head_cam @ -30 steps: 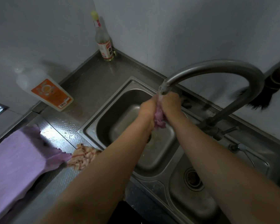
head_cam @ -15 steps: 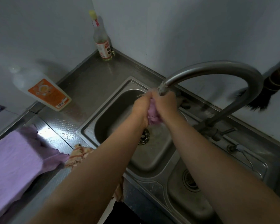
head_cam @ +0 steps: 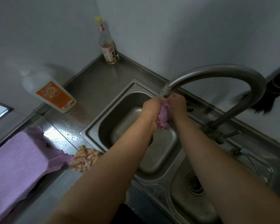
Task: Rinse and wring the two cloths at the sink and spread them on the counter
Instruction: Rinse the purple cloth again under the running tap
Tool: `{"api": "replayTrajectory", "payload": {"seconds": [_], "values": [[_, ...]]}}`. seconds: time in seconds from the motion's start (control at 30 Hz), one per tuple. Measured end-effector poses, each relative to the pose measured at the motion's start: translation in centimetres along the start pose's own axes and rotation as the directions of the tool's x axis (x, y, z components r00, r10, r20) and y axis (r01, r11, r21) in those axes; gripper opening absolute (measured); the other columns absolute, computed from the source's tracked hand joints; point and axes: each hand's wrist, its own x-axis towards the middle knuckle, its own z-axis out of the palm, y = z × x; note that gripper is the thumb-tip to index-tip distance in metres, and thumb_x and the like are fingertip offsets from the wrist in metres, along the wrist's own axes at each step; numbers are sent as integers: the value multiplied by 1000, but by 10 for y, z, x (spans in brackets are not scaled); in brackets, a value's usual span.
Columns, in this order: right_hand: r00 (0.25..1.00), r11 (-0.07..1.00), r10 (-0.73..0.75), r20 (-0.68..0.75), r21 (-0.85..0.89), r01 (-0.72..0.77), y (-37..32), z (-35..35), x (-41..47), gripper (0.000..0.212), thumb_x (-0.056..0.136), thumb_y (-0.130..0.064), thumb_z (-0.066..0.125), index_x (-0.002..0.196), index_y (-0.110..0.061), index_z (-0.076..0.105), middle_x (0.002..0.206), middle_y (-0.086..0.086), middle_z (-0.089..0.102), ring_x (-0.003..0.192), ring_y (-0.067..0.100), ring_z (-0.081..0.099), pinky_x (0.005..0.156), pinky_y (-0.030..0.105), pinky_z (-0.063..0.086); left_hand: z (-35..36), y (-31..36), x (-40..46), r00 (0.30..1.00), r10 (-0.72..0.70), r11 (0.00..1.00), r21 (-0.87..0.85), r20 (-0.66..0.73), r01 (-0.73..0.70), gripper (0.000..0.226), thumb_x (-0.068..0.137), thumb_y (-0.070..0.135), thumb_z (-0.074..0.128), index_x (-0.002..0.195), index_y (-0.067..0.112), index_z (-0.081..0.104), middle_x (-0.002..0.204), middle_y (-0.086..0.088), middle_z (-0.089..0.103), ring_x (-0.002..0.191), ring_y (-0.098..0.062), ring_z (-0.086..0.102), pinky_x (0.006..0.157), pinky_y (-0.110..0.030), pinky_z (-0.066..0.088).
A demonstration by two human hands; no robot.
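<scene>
Over the left basin of the steel sink (head_cam: 94, 128), my left hand (head_cam: 149, 109) and my right hand (head_cam: 178, 105) both grip a bunched-up pink-purple cloth (head_cam: 164, 118) right under the faucet spout (head_cam: 166, 91). Most of that cloth is hidden between my palms. A larger purple cloth (head_cam: 18, 160) lies spread flat on the counter at the left. A crumpled orange-patterned rag (head_cam: 86, 160) lies between it and the sink edge.
A white detergent bottle with an orange label (head_cam: 52, 92) leans at the left wall. A glass bottle with a yellow cap (head_cam: 107, 49) stands in the back corner. The faucet arch (head_cam: 233, 73) curves over the sink; a second smaller basin with a drain (head_cam: 195, 183) sits at the right.
My hands with the bunched cloth have stayed under the spout, shifting slightly; the cloth hangs a little lower between my palms than half a second ago.
</scene>
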Motion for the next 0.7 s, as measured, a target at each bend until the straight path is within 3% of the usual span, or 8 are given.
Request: {"api": "replayTrajectory", "payload": {"seconds": [0.03,0.1,0.23,0.33,0.4,0.43,0.57,0.7], "values": [[1000,1000,-11,26,-9,11,3,5,-9,32,99,-19,46,67,-19,47,67,-2,51,73,20,55,62,21,43,-7,5,5,1000,10,999,-30,-15,-11,29,98,28,51,94,1,61,84,-14,65,52,-17,59,49,-23,49],[995,998,-53,88,33,50,6,21,-33,36,99,-31,46,72,-9,56,65,7,60,61,21,62,58,29,51,-20,15,16,997,15,996,-88,-80,-22,38,98,36,51,101,0,63,82,-11,67,49,-15,59,45,-23,46],[985,985,-172,8,25,171,-2,23,-40,39,97,-38,49,67,-13,56,53,2,56,47,18,58,53,30,50,-19,6,12,991,1,985,171,-136,22,37,99,32,47,67,13,52,55,-3,45,38,-12,41,38,-18,34],[969,964,-246,-19,-105,243,-3,9,-11,34,94,-29,57,76,-1,64,73,14,67,68,28,66,62,30,50,-8,-9,0,997,-22,990,140,-74,32,38,99,26,49,65,10,53,61,-6,51,56,-17,51,55,-28,47],[986,977,-167,-15,-137,164,1,5,3,26,93,-18,56,84,5,63,83,20,66,79,31,64,62,21,44,-5,-12,-3,997,61,997,58,-44,-58,25,95,14,56,74,2,62,78,-16,63,78,-27,63,82,-40,53],[991,984,-132,-5,-123,131,3,7,1,25,95,-16,52,82,2,63,80,19,64,74,29,62,56,16,40,-6,-9,-3,995,90,996,18,-47,-89,22,94,13,57,76,2,63,79,-15,65,79,-27,64,83,-39,53],[985,989,-148,82,19,147,10,25,-43,39,98,-29,44,63,-15,54,55,5,56,52,20,58,54,29,48,-23,5,9,980,108,994,16,-169,-107,27,96,24,54,71,13,58,53,2,52,43,-10,50,43,-21,43],[971,972,-229,65,-33,232,5,22,-37,39,98,-31,48,61,-18,54,47,-3,52,44,14,53,48,25,43,-23,-11,6,991,64,987,154,-116,-46,41,100,32,47,63,13,53,45,0,46,37,-13,46,40,-19,39]]}}
